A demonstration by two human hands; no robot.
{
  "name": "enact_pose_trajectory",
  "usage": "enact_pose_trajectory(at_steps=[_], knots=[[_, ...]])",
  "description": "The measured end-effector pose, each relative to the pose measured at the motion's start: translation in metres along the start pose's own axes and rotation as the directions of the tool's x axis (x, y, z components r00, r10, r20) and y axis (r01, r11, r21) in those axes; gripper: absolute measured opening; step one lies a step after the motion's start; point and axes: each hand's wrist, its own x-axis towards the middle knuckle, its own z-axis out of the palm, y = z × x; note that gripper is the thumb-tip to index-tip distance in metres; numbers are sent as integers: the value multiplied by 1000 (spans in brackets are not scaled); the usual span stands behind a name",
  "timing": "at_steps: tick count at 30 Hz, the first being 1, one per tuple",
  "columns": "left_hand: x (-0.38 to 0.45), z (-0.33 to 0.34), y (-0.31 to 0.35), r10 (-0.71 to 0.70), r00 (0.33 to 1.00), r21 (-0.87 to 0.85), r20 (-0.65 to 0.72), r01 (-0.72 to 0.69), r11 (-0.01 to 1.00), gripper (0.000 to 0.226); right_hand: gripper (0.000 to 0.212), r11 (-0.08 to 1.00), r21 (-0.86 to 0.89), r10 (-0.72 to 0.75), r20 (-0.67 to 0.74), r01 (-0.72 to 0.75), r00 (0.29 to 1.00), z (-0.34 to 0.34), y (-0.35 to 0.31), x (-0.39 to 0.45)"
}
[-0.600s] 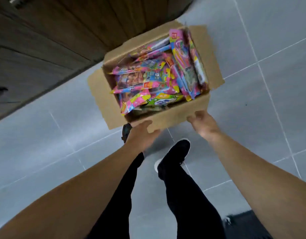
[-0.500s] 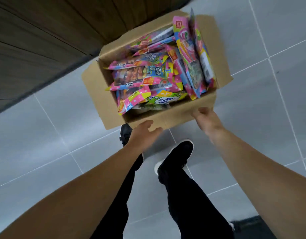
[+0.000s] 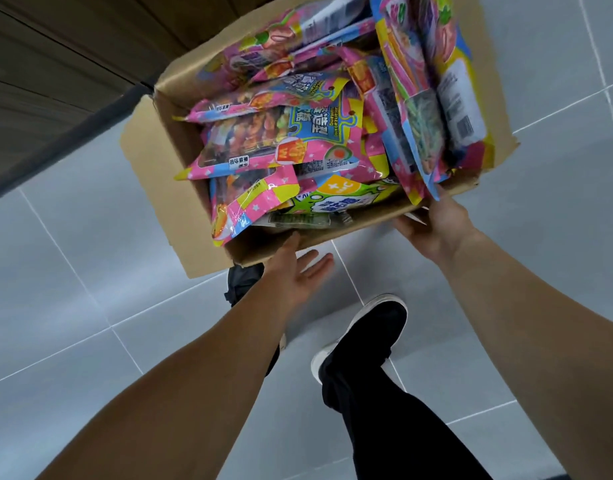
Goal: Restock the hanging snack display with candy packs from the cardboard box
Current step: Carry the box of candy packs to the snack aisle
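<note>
Now the cardboard box (image 3: 208, 251) looms nearer toward twelve o'clock, right hand (image 3: 433, 226) gripping its rim, left hand (image 3: 294, 271) newly open beneath.

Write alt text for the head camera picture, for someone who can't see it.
Seen from above, a person's right hand grips the near edge of an open cardboard box full of bright candy packs, while the open left hand reaches under it. Below are grey floor tiles and black shoes.
</note>
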Motion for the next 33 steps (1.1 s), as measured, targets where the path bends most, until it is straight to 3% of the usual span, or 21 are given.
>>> enact_pose_trajectory(at_steps=[2, 6, 8, 15, 23, 29, 33], knots=[[3, 3, -2, 64, 998, -89, 27, -61, 994, 19, 23, 1000, 11, -21, 0, 21, 1000, -3, 3, -1], [-13, -3, 0, 141, 988, -162, 65, -129, 978, 21, 20, 999, 8, -43, -16, 43, 999, -8, 11, -15], [-31, -9, 3, 137, 989, -112, 53, -131, 985, 6, 18, 999, 37, -33, -39, 34, 999, -12, 14, -31], [-125, -40, -18, 124, 992, 14, -1, -124, 992, 2, 5, 987, 157, 62, -117, -43, 991, -49, 35, -125], [-285, -68, -34, 105, 994, 179, 19, -107, 978, 16, 6, 930, 363, 118, -148, -58, 982, -86, 33, -292], [-438, -70, -32, 125, 990, 401, 66, -141, 905, 9, 32, 888, 459, 124, -204, -17, 971, -95, 8, -439], [-521, -63, -29, 194, 970, 517, 146, -242, 821, 10, 33, 866, 500, 108, -219, 17, 970, -98, -14, -518]])
